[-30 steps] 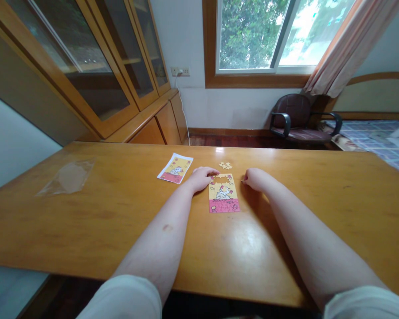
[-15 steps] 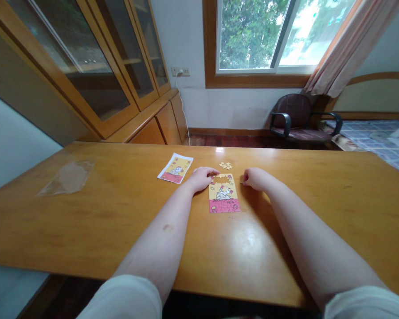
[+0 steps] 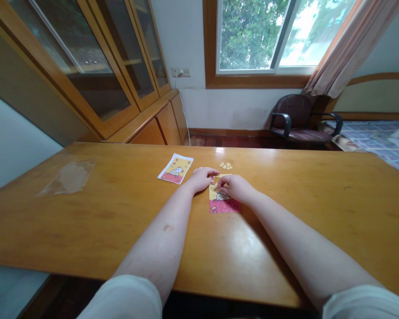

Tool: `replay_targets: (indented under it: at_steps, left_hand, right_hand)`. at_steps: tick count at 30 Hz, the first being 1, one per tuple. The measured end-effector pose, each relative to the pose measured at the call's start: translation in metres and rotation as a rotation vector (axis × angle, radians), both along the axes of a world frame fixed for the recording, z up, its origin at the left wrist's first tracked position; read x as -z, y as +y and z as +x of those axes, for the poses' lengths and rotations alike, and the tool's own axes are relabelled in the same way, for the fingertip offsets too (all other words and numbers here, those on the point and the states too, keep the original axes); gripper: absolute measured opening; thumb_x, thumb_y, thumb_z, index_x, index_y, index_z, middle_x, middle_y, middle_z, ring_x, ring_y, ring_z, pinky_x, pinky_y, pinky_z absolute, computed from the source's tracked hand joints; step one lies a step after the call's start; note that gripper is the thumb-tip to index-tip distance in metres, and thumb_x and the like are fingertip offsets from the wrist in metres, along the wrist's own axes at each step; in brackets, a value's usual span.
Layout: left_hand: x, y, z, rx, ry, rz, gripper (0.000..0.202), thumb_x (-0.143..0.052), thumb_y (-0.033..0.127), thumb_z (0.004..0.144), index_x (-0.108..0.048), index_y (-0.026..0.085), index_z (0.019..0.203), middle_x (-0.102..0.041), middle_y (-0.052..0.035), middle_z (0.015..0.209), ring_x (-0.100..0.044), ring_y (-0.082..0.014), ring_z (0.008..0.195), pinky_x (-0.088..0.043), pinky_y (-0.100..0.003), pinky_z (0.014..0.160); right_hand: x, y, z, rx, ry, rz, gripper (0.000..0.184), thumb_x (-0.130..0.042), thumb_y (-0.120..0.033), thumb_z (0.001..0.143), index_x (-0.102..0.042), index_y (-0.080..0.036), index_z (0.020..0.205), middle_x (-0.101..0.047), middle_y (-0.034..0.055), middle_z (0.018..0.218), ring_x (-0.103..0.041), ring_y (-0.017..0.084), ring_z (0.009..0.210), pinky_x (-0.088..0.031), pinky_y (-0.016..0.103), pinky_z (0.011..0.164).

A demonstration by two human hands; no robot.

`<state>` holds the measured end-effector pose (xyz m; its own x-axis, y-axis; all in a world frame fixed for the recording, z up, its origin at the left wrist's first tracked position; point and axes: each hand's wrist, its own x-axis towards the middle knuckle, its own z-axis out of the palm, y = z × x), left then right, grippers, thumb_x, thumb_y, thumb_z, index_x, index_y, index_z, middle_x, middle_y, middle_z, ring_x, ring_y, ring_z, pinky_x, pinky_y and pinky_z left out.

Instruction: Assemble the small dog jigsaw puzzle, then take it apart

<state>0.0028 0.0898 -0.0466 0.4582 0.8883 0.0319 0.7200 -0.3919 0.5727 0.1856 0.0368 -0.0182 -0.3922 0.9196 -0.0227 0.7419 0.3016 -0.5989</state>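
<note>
A jigsaw puzzle [image 3: 222, 206] with a yellow top, a white cartoon animal and a pink base lies flat on the table. My left hand [image 3: 202, 178] rests at its upper left edge, fingers stretched out and lying low, holding nothing. Over the puzzle's upper part is my right hand [image 3: 234, 187], its fingertips pinched on what looks like a small puzzle piece, mostly hidden by the fingers. The hand covers much of the gap and part of the animal. Beyond the puzzle's top edge sits a small cluster of loose puzzle pieces [image 3: 226, 166], pale side up.
Left of my left hand lies a picture card [image 3: 176, 169] with the same design. A clear plastic bag [image 3: 69, 176] is farther left on the wooden table [image 3: 136, 164]. Past the table stand a glass-door cabinet [image 3: 119, 66] and an armchair [image 3: 299, 117].
My right hand has moved left from the bare table beside the puzzle to over its upper part, fingers still pinched. My left hand has stayed in place.
</note>
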Motion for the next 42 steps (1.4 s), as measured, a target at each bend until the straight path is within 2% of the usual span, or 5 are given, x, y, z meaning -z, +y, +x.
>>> replay_targets:
  at_steps: [8, 14, 17, 20, 42]
  left_hand:
    - [0.0, -0.001, 0.001, 0.003, 0.008, 0.01, 0.046, -0.053, 0.008, 0.074, -0.072, 0.022, 0.113, -0.072, -0.0018, 0.117, -0.063, -0.0186, 0.109, -0.046, -0.03, 0.101]
    - [-0.001, -0.002, 0.0, 0.017, -0.001, 0.03, 0.042, -0.055, 0.011, 0.076, -0.072, 0.023, 0.112, -0.072, -0.0021, 0.116, -0.063, -0.0195, 0.108, -0.047, -0.031, 0.1]
    - [0.001, -0.001, -0.001, 0.017, -0.002, 0.024, 0.047, -0.053, 0.007, 0.073, -0.072, 0.022, 0.113, -0.072, -0.0024, 0.116, -0.064, -0.0193, 0.108, -0.047, -0.03, 0.1]
    - [0.002, 0.001, -0.001, 0.016, -0.004, 0.013, 0.05, -0.053, 0.005, 0.072, -0.071, 0.022, 0.114, -0.072, -0.0028, 0.116, -0.064, -0.0192, 0.108, -0.047, -0.031, 0.1]
    - [0.003, 0.001, -0.001, 0.019, -0.008, 0.018, 0.044, -0.054, 0.009, 0.076, -0.072, 0.023, 0.114, -0.072, -0.0021, 0.116, -0.064, -0.0184, 0.108, -0.047, -0.029, 0.099]
  right_hand:
    - [0.022, 0.008, -0.001, -0.089, -0.061, 0.226, 0.009, -0.066, -0.018, 0.084, -0.074, -0.022, 0.084, -0.074, 0.0034, 0.091, -0.064, 0.017, 0.087, -0.044, 0.026, 0.083]
    - [0.015, 0.002, 0.005, -0.088, -0.119, 0.451, 0.024, -0.054, -0.029, 0.094, -0.075, -0.02, 0.098, -0.07, 0.0093, 0.099, -0.06, 0.019, 0.09, -0.04, 0.031, 0.085]
    - [0.007, -0.005, 0.006, -0.156, -0.205, 0.426, 0.03, -0.051, -0.035, 0.095, -0.077, -0.022, 0.091, -0.068, 0.0086, 0.096, -0.057, 0.02, 0.089, -0.037, 0.034, 0.084]
    - [0.004, -0.008, 0.004, -0.218, -0.257, 0.367, 0.029, -0.052, -0.04, 0.094, -0.077, -0.025, 0.099, -0.067, 0.0071, 0.099, -0.057, 0.02, 0.09, -0.036, 0.035, 0.084]
    - [0.009, -0.002, 0.007, -0.156, -0.288, 0.33, 0.037, -0.051, -0.051, 0.093, -0.071, -0.027, 0.113, -0.058, 0.0103, 0.117, -0.057, 0.023, 0.103, -0.037, 0.039, 0.094]
